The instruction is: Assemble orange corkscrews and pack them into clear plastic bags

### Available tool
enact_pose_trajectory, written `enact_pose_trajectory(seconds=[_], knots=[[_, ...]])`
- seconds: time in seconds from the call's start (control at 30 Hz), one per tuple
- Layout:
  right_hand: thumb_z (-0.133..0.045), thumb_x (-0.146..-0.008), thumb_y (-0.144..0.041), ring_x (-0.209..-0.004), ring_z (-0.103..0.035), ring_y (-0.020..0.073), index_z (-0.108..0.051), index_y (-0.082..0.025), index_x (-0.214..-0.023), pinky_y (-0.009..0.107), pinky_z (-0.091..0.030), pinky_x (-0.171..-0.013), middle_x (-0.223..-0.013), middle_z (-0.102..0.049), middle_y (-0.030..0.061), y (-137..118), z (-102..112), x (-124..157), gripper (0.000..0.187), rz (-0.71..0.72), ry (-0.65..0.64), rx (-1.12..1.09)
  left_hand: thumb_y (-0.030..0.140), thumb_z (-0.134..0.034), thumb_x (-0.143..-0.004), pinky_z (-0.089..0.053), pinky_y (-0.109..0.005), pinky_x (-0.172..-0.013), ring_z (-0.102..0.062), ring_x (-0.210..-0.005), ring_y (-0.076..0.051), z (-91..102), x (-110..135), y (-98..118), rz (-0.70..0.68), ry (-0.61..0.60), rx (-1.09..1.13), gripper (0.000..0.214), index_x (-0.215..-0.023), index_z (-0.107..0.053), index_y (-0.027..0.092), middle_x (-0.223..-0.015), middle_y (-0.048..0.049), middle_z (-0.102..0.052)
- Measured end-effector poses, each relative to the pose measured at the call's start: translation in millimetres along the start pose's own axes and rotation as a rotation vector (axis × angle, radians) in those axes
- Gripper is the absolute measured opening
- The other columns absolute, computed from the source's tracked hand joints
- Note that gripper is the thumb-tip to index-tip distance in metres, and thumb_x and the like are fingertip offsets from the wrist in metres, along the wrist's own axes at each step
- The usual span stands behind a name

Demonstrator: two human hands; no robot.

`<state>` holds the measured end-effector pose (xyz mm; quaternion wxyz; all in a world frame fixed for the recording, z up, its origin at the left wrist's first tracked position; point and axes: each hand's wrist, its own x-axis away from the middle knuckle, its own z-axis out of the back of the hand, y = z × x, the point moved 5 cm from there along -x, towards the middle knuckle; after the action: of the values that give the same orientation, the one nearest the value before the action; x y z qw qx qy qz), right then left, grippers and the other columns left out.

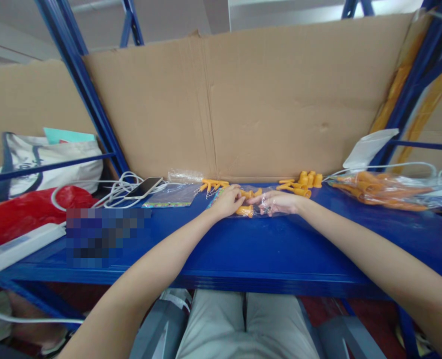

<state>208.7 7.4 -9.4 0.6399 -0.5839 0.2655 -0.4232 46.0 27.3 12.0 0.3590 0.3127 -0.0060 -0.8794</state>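
A clear plastic bag (257, 208) with orange plastic pieces (245, 210) in it lies on the blue shelf between my hands. My left hand (228, 201) is closed on its left end, where a colourful printed edge shows. From the right, my right hand (282, 203) is at the other end, with one finger stretched over the orange pieces and the others curled at the plastic. Shiny plastic or thin metal glints over these fingers. Beyond my left hand are orange branched pieces (211, 185) with silvery spirals. More orange pieces (299, 188), some cup-shaped, lie behind my right hand.
An empty-looking flat clear bag (172, 195) and a phone (145, 187) on white cables lie to the left. At right is a large bag of orange pieces (381, 190). A cardboard sheet (280, 99) closes off the back; blue posts (89, 99) flank it.
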Motion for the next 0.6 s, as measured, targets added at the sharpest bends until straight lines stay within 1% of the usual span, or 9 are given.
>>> enact_pose_trajectory(seconds=[0.1,0.2,0.27,0.33,0.47,0.6], knots=[[-0.06,-0.072,-0.008,-0.063,-0.06,0.0064,-0.069,-0.021,-0.115,0.014,-0.048,-0.051,-0.109,-0.069,0.0059,0,0,-1,0.046,0.026,-0.034,-0.007,0.021,-0.054,-0.084,-0.042,-0.042,-0.104,-0.054,-0.12,-0.024,-0.5,0,-2,-0.002,-0.003,-0.004,0.014,-0.073,-0.06,0.017,-0.111,-0.0109,-0.065],[-0.06,-0.073,-0.008,-0.063,-0.059,0.0056,-0.066,-0.022,-0.119,0.014,-0.048,-0.049,-0.128,-0.062,0.0064,-2,-1,1,0.048,0.041,-0.052,-0.029,0.02,-0.051,-0.085,-0.04,-0.042,-0.106,-0.053,-0.122,-0.024,-0.4,-1,-2,-0.019,-0.022,-0.028,0.017,-0.081,-0.067,0.017,-0.111,-0.0094,-0.067],[-0.059,-0.074,-0.008,-0.062,-0.059,0.0054,-0.065,-0.022,-0.119,0.013,-0.049,-0.048,-0.132,-0.059,0.0068,-3,-1,1,0.048,0.041,-0.048,-0.044,0.02,-0.05,-0.085,-0.039,-0.043,-0.107,-0.052,-0.123,-0.023,-0.7,-1,-2,-0.027,-0.04,-0.055,0.021,-0.087,-0.07,0.018,-0.113,-0.0081,-0.067],[-0.058,-0.075,-0.006,-0.062,-0.059,0.0053,-0.065,-0.021,-0.119,0.013,-0.049,-0.048,-0.13,-0.061,0.0074,-2,0,0,0.047,0.035,-0.038,-0.06,0.021,-0.049,-0.086,-0.038,-0.043,-0.109,-0.052,-0.123,-0.024,-1.7,-1,-3,-0.022,-0.062,-0.083,0.024,-0.091,-0.072,0.018,-0.119,-0.0076,-0.066],[-0.057,-0.077,-0.005,-0.058,-0.057,0.0048,-0.067,-0.019,-0.114,0.014,-0.05,-0.05,-0.118,-0.067,0.0075,-1,2,-1,0.041,0.033,-0.012,-0.102,0.023,-0.044,-0.089,-0.033,-0.042,-0.112,-0.049,-0.127,-0.024,-6.2,0,-5,0.008,-0.129,-0.114,0.031,-0.101,-0.073,0.017,-0.131,-0.008,-0.06],[-0.059,-0.079,-0.007,-0.059,-0.058,0.0058,-0.069,-0.018,-0.109,0.02,-0.055,-0.059,-0.11,-0.069,0.0077,-3,5,-1,0.033,0.03,0.027,-0.092,0.03,-0.035,-0.094,-0.029,-0.039,-0.114,-0.044,-0.133,-0.025,-11.0,0,-7,0.045,-0.202,-0.107,0.041,-0.109,-0.071,0.016,-0.14,-0.008,-0.053]])
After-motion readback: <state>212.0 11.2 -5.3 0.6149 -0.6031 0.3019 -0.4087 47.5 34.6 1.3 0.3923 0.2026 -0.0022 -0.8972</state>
